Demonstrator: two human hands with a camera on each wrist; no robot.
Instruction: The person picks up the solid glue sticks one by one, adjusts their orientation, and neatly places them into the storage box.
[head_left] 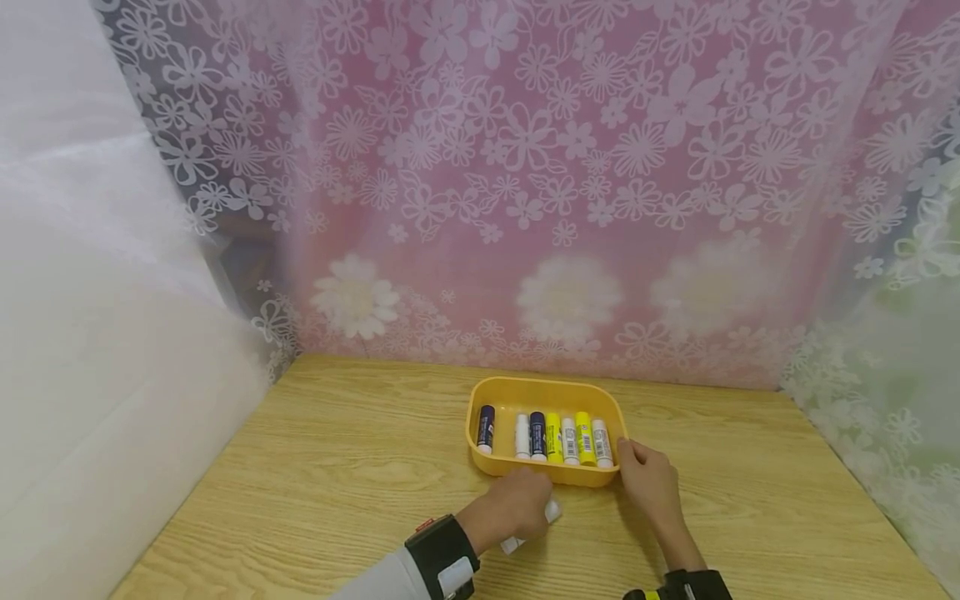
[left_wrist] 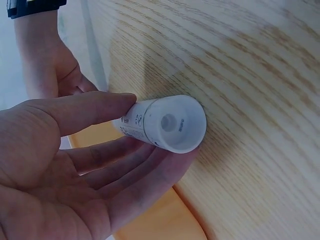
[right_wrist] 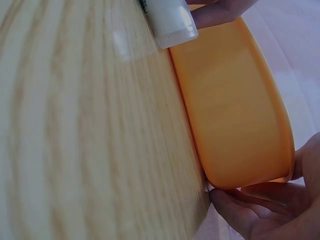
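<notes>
In the head view my left hand [head_left: 517, 504] is in front of a yellow plastic bin [head_left: 581, 476]. It grips a white glue stick [left_wrist: 135, 119] between thumb and fingers. The left wrist view shows the stick lying on its side, its round hollow end towards the camera. With its thumb at the rim and fingers against the outer wall, my right hand [head_left: 651, 483] holds the bin's near right corner. Inside the bin, several glue sticks lie side by side on the right, white, dark blue and yellow [head_left: 554, 438]. One dark blue glue stick [head_left: 486, 429] lies apart at the left.
The bin stands on a wood-grain table [head_left: 360, 467], towards its far edge. Behind the table hangs a pink and white flowered curtain [head_left: 480, 167]. A plain white sheet [head_left: 112, 333] bounds the left side, and a flowered sheet [head_left: 892, 400] the right.
</notes>
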